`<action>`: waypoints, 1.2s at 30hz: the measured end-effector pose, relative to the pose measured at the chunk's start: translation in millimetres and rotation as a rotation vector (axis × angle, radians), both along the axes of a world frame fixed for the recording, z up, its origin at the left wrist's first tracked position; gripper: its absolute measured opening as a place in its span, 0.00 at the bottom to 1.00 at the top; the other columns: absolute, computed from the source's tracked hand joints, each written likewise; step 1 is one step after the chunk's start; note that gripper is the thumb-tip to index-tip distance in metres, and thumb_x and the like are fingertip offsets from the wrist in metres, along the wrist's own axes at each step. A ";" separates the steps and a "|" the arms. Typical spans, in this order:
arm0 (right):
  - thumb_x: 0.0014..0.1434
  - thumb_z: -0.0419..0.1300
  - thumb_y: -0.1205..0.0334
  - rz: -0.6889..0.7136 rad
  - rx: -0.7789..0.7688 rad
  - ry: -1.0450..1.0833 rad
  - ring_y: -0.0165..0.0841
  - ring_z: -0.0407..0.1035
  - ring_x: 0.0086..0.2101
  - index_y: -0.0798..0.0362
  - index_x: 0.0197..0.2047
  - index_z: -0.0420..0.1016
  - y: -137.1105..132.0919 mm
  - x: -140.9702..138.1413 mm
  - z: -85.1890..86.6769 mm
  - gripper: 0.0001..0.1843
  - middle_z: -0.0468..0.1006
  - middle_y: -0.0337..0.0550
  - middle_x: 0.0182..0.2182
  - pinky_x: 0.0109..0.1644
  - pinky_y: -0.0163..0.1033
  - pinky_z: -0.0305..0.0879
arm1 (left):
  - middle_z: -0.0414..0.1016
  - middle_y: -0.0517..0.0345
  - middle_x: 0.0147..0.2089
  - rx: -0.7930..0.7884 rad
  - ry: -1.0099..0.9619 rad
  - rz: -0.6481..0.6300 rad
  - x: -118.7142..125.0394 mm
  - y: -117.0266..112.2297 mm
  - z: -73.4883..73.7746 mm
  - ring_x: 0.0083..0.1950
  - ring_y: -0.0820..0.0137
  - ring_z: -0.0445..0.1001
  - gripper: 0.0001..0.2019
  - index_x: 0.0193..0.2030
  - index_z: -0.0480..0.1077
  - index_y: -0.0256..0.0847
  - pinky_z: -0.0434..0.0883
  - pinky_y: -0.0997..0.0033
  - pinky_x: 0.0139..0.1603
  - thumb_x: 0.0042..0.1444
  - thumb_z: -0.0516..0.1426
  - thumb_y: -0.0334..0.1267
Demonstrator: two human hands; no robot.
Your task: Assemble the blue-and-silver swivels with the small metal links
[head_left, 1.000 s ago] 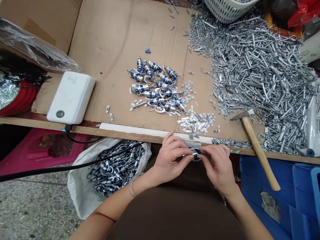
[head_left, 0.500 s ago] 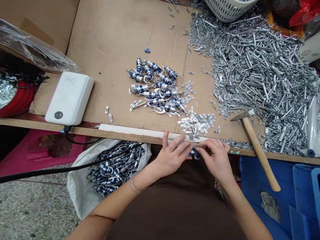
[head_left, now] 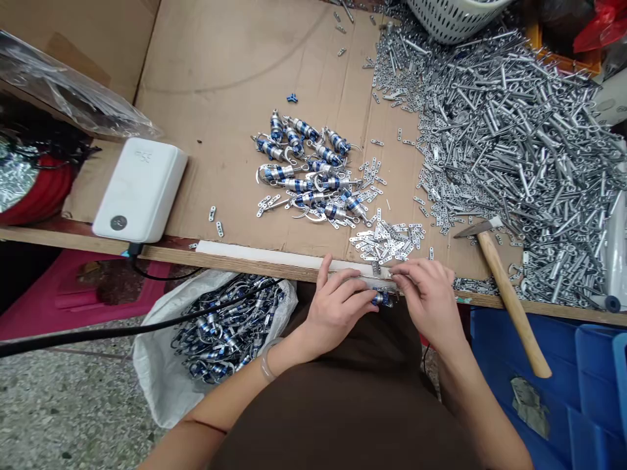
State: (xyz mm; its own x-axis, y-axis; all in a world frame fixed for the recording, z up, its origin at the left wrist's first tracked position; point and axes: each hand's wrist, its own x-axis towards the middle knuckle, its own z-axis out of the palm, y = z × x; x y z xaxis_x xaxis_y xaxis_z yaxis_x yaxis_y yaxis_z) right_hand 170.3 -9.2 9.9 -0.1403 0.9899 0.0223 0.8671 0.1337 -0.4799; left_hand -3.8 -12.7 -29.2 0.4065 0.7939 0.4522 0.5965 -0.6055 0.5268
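Note:
At the table's front edge, my left hand (head_left: 337, 303) is closed around a small blue-and-silver metal assembly (head_left: 383, 299), most of it hidden by the fingers. Just to its right, the thumb and forefinger of my right hand (head_left: 431, 300) are pinched together over the edge, beside the assembly. What those fingertips hold is too small to make out. Beyond the hands lies a loose heap of small flat metal plates with holes (head_left: 386, 240). Farther back, several similar blue-and-silver assemblies (head_left: 298, 185) with curved hooks are grouped on the cardboard (head_left: 225, 85).
A large pile of metal pins (head_left: 509, 124) covers the right side. A wooden-handled hammer (head_left: 514, 300) overhangs the front edge. At left stands a white power bank (head_left: 140, 189) with a black cable. A white sack (head_left: 157, 365) of assemblies sits below, and blue crates (head_left: 529, 365) stand at right.
My right fingertips have shifted slightly up and away from the blue-and-silver assembly, uncovering more of its right end. My left hand stays nearly in place. The whole view has moved slightly.

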 end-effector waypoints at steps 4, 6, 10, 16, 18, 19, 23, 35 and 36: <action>0.60 0.52 0.66 0.187 0.003 -0.055 0.31 0.62 0.36 0.48 0.37 0.71 -10.6 -0.3 4.7 0.08 0.74 0.37 0.32 0.42 0.41 0.49 | 0.76 0.64 0.33 -0.018 -0.037 -0.008 -0.5 0.2 0.1 0.44 0.69 0.72 0.03 0.33 0.69 0.42 0.48 0.50 0.64 0.54 0.59 0.37; 0.60 0.51 0.67 0.195 0.025 -0.101 0.31 0.62 0.35 0.48 0.37 0.72 -11.6 -5.9 3.4 0.09 0.74 0.37 0.31 0.42 0.42 0.48 | 0.76 0.64 0.33 -0.019 -0.042 -0.008 -0.6 0.4 0.2 0.44 0.69 0.72 0.03 0.33 0.69 0.43 0.48 0.50 0.64 0.54 0.59 0.37; 0.59 0.54 0.62 0.108 -0.009 0.001 0.32 0.64 0.35 0.47 0.36 0.73 -4.2 -5.4 -0.5 0.07 0.75 0.37 0.31 0.41 0.42 0.51 | 0.76 0.65 0.33 -0.024 -0.052 -0.002 -0.7 0.7 -0.2 0.43 0.68 0.72 0.04 0.33 0.69 0.43 0.48 0.49 0.64 0.52 0.60 0.38; 0.54 0.57 0.55 -0.526 0.272 -0.086 0.44 0.62 0.44 0.52 0.45 0.71 10.6 57.5 -3.4 0.16 0.71 0.50 0.40 0.48 0.52 0.55 | 0.76 0.66 0.33 -0.049 -0.065 0.008 -0.5 1.4 -0.2 0.43 0.68 0.72 0.05 0.32 0.69 0.43 0.48 0.47 0.64 0.51 0.61 0.38; 0.54 0.57 0.55 -0.622 0.323 -0.151 0.47 0.61 0.45 0.54 0.48 0.70 9.5 69.7 -2.0 0.19 0.70 0.53 0.41 0.48 0.55 0.54 | 0.76 0.66 0.33 -0.055 -0.063 0.005 -0.4 1.6 0.6 0.43 0.68 0.72 0.04 0.32 0.69 0.43 0.48 0.47 0.64 0.51 0.61 0.39; 0.55 0.56 0.56 -0.576 0.323 -0.131 0.45 0.62 0.44 0.53 0.47 0.70 7.6 69.1 -0.9 0.17 0.70 0.52 0.40 0.48 0.54 0.55 | 0.76 0.66 0.33 -0.056 -0.062 0.002 -0.4 1.6 1.0 0.43 0.68 0.72 0.04 0.32 0.69 0.43 0.48 0.46 0.64 0.51 0.60 0.39; 0.58 0.54 0.61 -0.057 0.140 0.027 0.36 0.63 0.39 0.49 0.39 0.71 -0.3 31.0 0.5 0.07 0.72 0.43 0.35 0.43 0.43 0.59 | 0.76 0.66 0.33 -0.071 -0.056 0.007 -0.3 1.5 2.3 0.43 0.68 0.72 0.04 0.32 0.70 0.44 0.48 0.46 0.64 0.52 0.60 0.39; 0.61 0.49 0.61 -0.163 -0.156 0.472 0.31 0.65 0.36 0.48 0.45 0.67 -3.3 11.7 6.9 0.10 0.70 0.41 0.36 0.38 0.36 0.63 | 0.76 0.66 0.32 -0.079 -0.059 0.013 0.0 1.8 2.5 0.43 0.67 0.72 0.05 0.31 0.70 0.43 0.48 0.46 0.64 0.51 0.61 0.39; 0.61 0.49 0.61 -0.187 -0.168 0.523 0.30 0.65 0.37 0.47 0.48 0.67 -6.9 13.2 7.2 0.13 0.70 0.41 0.37 0.39 0.36 0.63 | 0.76 0.66 0.32 -0.080 -0.061 0.012 -0.1 1.9 2.7 0.43 0.67 0.71 0.05 0.31 0.70 0.43 0.48 0.46 0.64 0.51 0.61 0.39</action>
State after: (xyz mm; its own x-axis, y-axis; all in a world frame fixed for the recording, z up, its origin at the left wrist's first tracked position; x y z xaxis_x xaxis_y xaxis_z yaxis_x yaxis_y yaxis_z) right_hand 183.6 -16.1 17.1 0.0244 0.9928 -0.1177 0.5101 -0.1136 -0.8526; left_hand -3.9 -10.8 -26.4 0.3705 0.8331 0.4106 0.5686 -0.5530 0.6090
